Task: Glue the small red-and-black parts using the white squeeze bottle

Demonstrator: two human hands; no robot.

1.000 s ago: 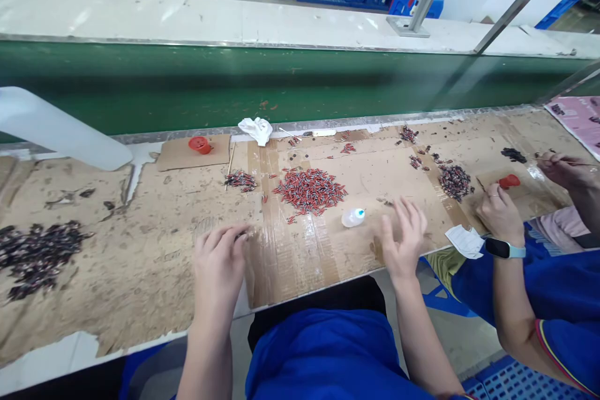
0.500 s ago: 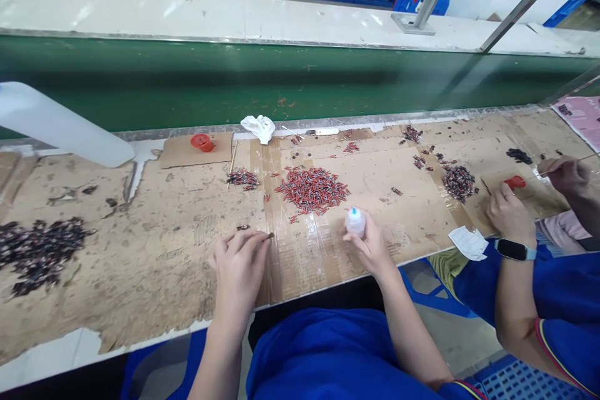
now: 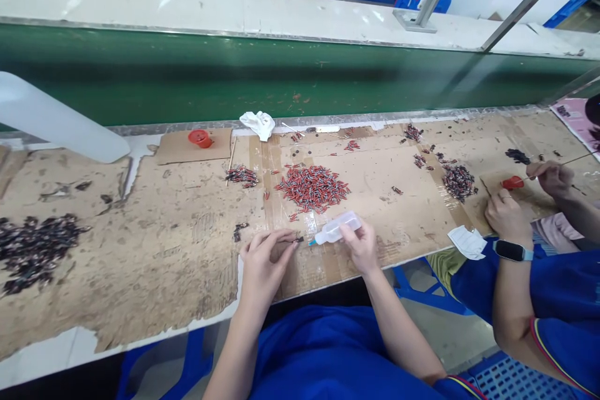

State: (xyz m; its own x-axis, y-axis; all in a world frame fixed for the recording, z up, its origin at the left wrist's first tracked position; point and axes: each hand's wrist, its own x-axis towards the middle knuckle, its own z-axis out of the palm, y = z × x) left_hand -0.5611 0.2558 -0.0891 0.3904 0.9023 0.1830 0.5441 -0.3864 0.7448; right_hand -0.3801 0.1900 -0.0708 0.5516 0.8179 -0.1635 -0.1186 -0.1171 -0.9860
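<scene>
My left hand (image 3: 266,260) pinches a small dark part (image 3: 299,239) between thumb and fingertips, just above the cardboard. In my right hand (image 3: 360,245) is a translucent squeeze bottle (image 3: 335,229), tipped over to the left. Its blue nozzle points at the small part and is close to it; whether they touch I cannot tell. Beyond both hands lies a pile of small red-and-dark parts (image 3: 312,189). Several loose dark parts (image 3: 239,231) lie just past my left hand.
A co-worker's hands (image 3: 509,215) hold a thin stick near a red cup (image 3: 512,182) at right. Another red cup (image 3: 200,138) stands at the back left, near a crumpled white cloth (image 3: 257,125). A dark heap (image 3: 37,250) lies far left. A white plastic container (image 3: 60,122) juts in above.
My right hand has tipped the bottle from pointing up toward the camera to lying leftward. My left hand has moved right, bringing the small part near the nozzle.
</scene>
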